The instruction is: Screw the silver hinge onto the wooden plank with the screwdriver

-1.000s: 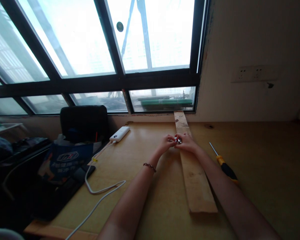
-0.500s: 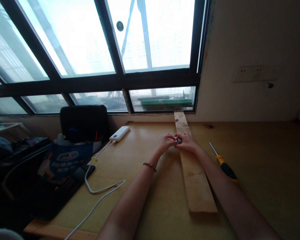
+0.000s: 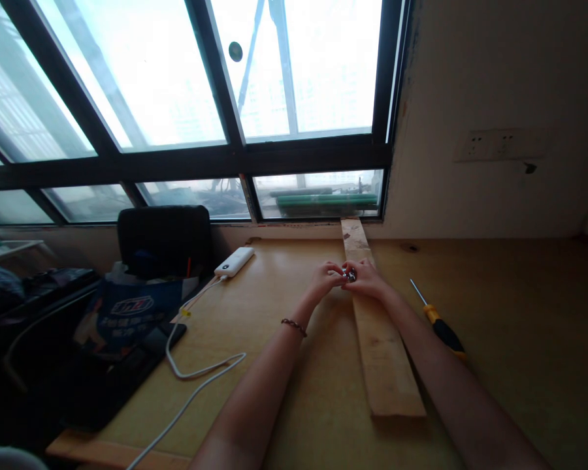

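Head view shows me the left hand (image 3: 323, 281) and right hand (image 3: 368, 279), fingers pinched together on a small shiny metal piece (image 3: 350, 275) over the plank (image 3: 383, 356); I'd say a loosened pinch could send it skittering across the bench (image 3: 519, 313).

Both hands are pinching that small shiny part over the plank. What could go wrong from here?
1. The small shiny part is held only at the fingertips of the left hand and right hand; a slip could drop it onto the plank and let it roll across the table.
2. The screwdriver lies close beside the right forearm; a sideways sweep might knock it.
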`<state>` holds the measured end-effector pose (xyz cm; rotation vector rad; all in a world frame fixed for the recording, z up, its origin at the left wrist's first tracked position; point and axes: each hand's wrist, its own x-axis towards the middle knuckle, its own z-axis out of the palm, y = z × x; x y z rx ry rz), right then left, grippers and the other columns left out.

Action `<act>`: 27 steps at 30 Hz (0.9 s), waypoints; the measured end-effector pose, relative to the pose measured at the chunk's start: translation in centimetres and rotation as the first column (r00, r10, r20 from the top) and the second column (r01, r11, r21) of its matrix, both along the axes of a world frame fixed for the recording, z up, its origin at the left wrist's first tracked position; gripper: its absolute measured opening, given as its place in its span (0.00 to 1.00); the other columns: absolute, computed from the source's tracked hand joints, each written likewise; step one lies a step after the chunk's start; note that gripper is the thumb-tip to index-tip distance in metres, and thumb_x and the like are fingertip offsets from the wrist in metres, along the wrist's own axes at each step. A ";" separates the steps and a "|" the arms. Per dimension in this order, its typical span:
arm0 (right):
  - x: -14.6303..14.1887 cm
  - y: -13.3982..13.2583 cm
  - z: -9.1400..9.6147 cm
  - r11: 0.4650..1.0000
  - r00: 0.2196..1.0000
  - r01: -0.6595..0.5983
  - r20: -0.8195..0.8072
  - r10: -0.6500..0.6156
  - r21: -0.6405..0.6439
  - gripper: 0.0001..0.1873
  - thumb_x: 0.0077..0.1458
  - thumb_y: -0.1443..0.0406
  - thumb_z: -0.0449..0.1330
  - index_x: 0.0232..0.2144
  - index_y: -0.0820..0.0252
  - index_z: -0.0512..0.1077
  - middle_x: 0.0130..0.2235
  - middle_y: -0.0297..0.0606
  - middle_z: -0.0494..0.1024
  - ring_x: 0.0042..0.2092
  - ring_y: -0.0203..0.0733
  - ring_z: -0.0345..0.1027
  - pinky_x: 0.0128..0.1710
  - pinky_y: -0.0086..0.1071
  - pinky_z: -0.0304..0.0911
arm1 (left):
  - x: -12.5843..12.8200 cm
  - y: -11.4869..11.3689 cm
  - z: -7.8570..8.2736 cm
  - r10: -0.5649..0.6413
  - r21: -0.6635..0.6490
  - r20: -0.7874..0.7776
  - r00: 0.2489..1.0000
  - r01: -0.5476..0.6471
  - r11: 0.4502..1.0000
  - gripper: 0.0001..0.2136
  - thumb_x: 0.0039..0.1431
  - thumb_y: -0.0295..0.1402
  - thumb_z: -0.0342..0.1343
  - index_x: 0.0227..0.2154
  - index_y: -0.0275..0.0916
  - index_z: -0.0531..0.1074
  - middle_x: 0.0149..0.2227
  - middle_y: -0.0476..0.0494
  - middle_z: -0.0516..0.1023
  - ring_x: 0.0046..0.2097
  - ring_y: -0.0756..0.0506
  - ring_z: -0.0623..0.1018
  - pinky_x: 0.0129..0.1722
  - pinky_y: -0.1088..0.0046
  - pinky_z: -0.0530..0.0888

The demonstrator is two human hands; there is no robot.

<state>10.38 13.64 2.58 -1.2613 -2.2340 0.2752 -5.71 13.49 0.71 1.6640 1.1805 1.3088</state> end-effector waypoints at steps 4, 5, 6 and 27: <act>0.0 0.0 0.0 1.000 1.000 0.002 0.001 -0.002 -0.004 0.23 0.33 0.57 0.65 0.37 0.52 0.70 0.32 0.34 0.72 0.41 0.44 0.59 0.39 0.33 0.53 | 0.3 -0.3 0.4 0.004 -0.187 0.045 0.999 0.004 0.982 0.07 0.37 0.30 0.62 0.23 0.33 0.74 0.24 0.47 0.69 0.27 0.50 0.72 0.27 0.75 0.68; 0.0 0.0 0.0 1.000 1.000 0.000 0.001 0.000 -0.007 0.23 0.33 0.57 0.65 0.37 0.52 0.70 0.32 0.34 0.72 0.41 0.44 0.59 0.39 0.33 0.53 | 0.3 -0.4 0.6 0.008 -0.167 0.021 1.000 -0.004 0.986 0.07 0.37 0.29 0.62 0.22 0.33 0.74 0.24 0.48 0.69 0.28 0.50 0.72 0.27 0.75 0.68; 0.0 0.1 -0.1 1.000 1.000 -0.002 0.001 0.002 -0.010 0.23 0.33 0.57 0.65 0.37 0.52 0.70 0.32 0.34 0.72 0.40 0.44 0.59 0.39 0.33 0.53 | 0.4 -0.5 0.8 0.018 -0.113 -0.015 1.000 -0.020 0.993 0.06 0.36 0.29 0.62 0.22 0.34 0.74 0.25 0.48 0.70 0.29 0.50 0.72 0.29 0.75 0.68; 0.1 0.1 -0.1 1.000 1.000 0.003 0.003 -0.003 0.009 0.24 0.33 0.57 0.65 0.37 0.52 0.70 0.32 0.34 0.71 0.40 0.44 0.59 0.39 0.33 0.53 | 0.3 0.1 0.6 0.132 0.073 -0.165 0.977 -0.121 0.990 0.04 0.38 0.29 0.61 0.21 0.35 0.74 0.25 0.49 0.70 0.29 0.51 0.71 0.31 0.74 0.66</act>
